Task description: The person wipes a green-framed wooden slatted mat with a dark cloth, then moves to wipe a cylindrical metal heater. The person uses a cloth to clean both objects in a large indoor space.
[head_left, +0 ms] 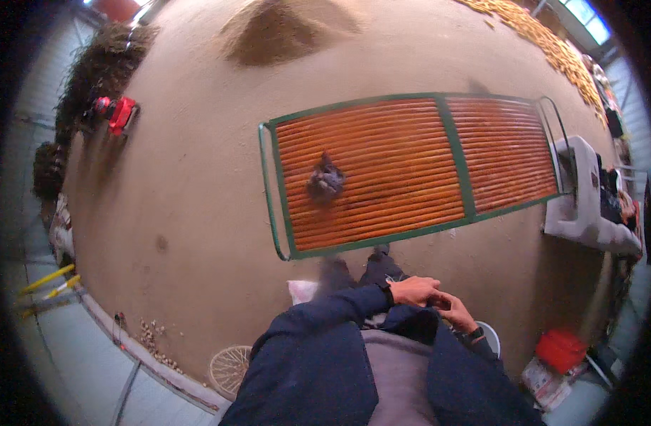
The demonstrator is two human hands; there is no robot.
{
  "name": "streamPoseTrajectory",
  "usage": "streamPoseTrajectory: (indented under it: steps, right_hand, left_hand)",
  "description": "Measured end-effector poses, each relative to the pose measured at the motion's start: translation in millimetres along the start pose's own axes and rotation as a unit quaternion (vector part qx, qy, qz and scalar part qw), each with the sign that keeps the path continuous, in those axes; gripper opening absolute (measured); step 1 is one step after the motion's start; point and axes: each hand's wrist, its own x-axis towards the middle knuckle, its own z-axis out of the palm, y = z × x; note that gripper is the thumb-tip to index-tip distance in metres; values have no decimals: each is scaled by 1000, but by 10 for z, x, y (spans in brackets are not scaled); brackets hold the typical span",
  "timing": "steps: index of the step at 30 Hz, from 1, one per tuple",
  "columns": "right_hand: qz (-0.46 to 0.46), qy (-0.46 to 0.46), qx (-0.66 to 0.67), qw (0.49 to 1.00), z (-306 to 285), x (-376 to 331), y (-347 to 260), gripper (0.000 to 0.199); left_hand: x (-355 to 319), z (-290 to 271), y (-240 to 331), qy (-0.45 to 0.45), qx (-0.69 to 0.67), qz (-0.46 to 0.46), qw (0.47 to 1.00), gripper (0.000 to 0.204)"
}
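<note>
Meeting before an open navy jacket (308, 355) in the head view, a person's left hand (412, 290) and right hand (453, 309) overlap at bent fingers; whether they pinch anything between them cannot be told. The jacket spreads directly below and to both sides of the grip, around a grey shirt (398, 376). Ahead of the hands stands a green-framed slatted cot (389, 160), a blurred dark bundle (326, 179) lying on its slats, ahead and left of the grip. Well beyond, a cone-shaped pile of grain (272, 35) rises; a red tub (560, 350) sits right of the hands.
</note>
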Motion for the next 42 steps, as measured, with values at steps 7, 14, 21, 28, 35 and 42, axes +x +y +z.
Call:
streamPoseTrajectory:
  steps: [7, 14, 21, 28, 35, 42]
  right_hand:
    - [-62, 52, -121, 989, -116, 301, 349, 37]
    - [-11, 61, -254, 965, -255, 244, 74, 30]
    - [77, -70, -106, 989, -339, 82, -556, 29]
    - [104, -77, -65, 989, -575, 108, -770, 28]
    - [121, -33, -83, 989, -1207, 336, -537, 14]
    - [177, -9, -58, 982, -1333, 384, -494, 11]
  left_hand:
    - [86, 228, -265, 14, -9, 13, 1000, 35]
    - [164, -106, -92, -88, -223, -85, 967, 32]
    - [163, -174, -214, -69, -311, -135, 938, 35]
    - [416, -242, -373, 129, -151, -106, 974, 26]
    - [313, -239, -780, 318, -107, -243, 910, 23]
    - [-460, -323, -1276, 445, -228, -374, 781, 21]
